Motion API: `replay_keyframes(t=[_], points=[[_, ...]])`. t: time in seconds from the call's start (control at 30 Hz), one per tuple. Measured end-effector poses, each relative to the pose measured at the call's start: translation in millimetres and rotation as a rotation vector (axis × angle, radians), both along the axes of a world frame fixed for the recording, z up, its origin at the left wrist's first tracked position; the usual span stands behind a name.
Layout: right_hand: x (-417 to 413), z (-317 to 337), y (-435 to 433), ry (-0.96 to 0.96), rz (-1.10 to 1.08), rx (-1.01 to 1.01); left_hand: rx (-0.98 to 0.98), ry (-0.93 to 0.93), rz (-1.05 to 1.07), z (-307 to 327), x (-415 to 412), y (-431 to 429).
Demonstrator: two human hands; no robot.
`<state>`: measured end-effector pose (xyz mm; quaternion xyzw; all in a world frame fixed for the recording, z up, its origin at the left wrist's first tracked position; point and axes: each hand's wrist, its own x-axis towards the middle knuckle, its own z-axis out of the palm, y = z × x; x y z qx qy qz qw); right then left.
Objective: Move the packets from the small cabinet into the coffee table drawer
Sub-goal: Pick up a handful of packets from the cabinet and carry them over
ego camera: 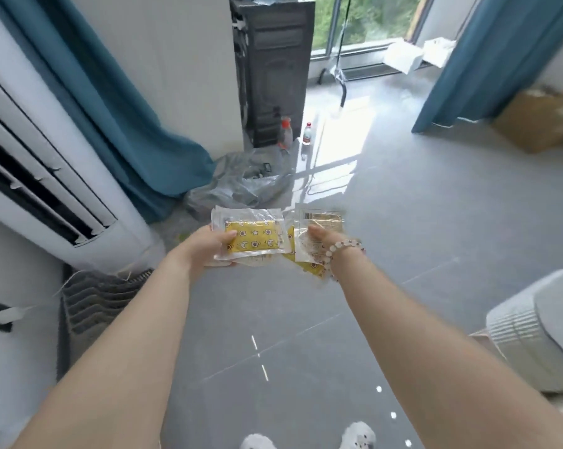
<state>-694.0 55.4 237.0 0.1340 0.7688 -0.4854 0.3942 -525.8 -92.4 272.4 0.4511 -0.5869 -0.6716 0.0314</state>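
Note:
My left hand (pixel 209 246) grips a small stack of clear packets (pixel 251 236); the top one holds a yellow sheet printed with stars and moons. Close beside it, my right hand (pixel 320 243), with a bead bracelet on the wrist, holds more clear packets (pixel 317 222), yellow ones showing underneath. Both stacks hover in front of me above the grey floor, nearly touching each other. Neither the small cabinet nor the coffee table drawer is in view.
A white standing air conditioner (pixel 47 176) and a blue curtain (pixel 118 118) are at the left. A crumpled plastic bag (pixel 241 186), two bottles (pixel 286 132) and a black tower (pixel 273 69) lie ahead. A cardboard box (pixel 536 121) sits far right, a white ribbed unit (pixel 532 332) near right.

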Motion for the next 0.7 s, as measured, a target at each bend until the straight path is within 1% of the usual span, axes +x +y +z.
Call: replay_keyframes(t=[0.13, 0.3, 0.4, 0.5, 0.53, 0.57, 0.6, 0.63, 0.7], points=[[-44, 6, 78, 0.028, -0.163, 0.052, 0.031, -0.013, -0.127, 2, -70, 56], [-96, 4, 177, 0.0, -0.338, 0.023, 0.072, -0.071, -0.299, -6, -151, 132], [-118, 3, 227, -0.039, -0.362, -0.046, 0.057, -0.086, -0.386, -12, -193, 177], [-141, -11, 278, -0.059, -0.422, -0.101, 0.02, -0.114, -0.459, -13, -231, 221], [-153, -23, 295, -0.054, -0.414, -0.147, 0.015, -0.125, -0.48, -12, -243, 236], [-167, -46, 314, -0.055, -0.442, -0.16, 0.012, -0.135, -0.498, -11, -254, 251], [-176, -54, 333, -0.054, -0.462, -0.178, 0.008, -0.144, -0.513, -9, -265, 266], [-185, -65, 353, -0.06, -0.491, -0.136, 0.009, -0.149, -0.523, -8, -276, 281], [-202, -86, 391, -0.068, -0.608, -0.116, 0.017, -0.14, -0.549, -8, -296, 312]])
